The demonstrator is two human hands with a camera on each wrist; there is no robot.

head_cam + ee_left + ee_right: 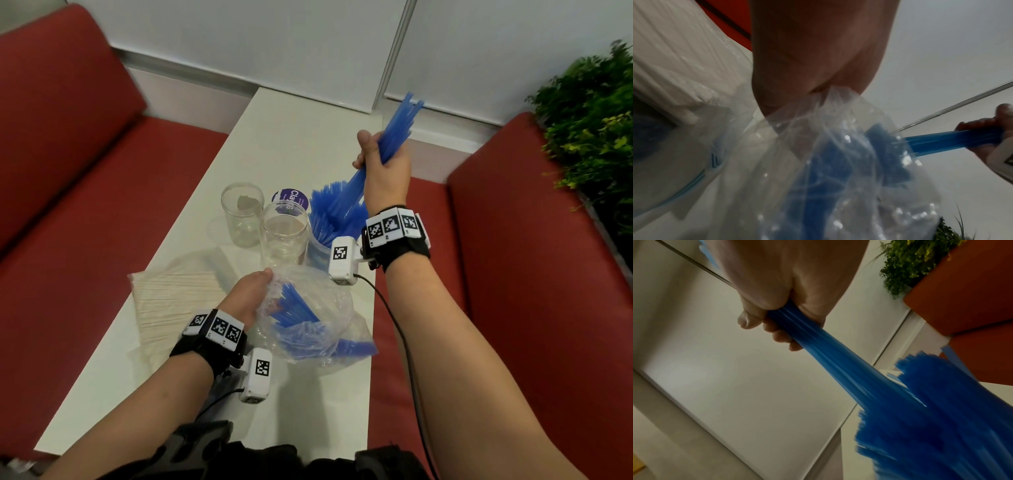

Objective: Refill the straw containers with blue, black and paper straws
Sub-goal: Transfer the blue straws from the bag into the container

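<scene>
My right hand (380,161) grips a bundle of blue straws (397,133) held slanted above a clear jar (320,251) that is packed with blue straws (330,209); the bundle's lower ends reach down among them. In the right wrist view the fingers (777,335) curl round the bundle (828,353). My left hand (248,294) grips the mouth of a clear plastic bag (308,318) lying on the white table (287,144), with more blue straws (828,178) inside. Two empty clear jars (242,214) (283,233) stand to the left of the filled one.
A flat pack of paper straws (174,301) lies at the table's left edge. A purple-and-white lid (290,200) sits behind the jars. Red bench seats (85,212) flank the table on both sides, and a green plant (592,113) stands at the far right.
</scene>
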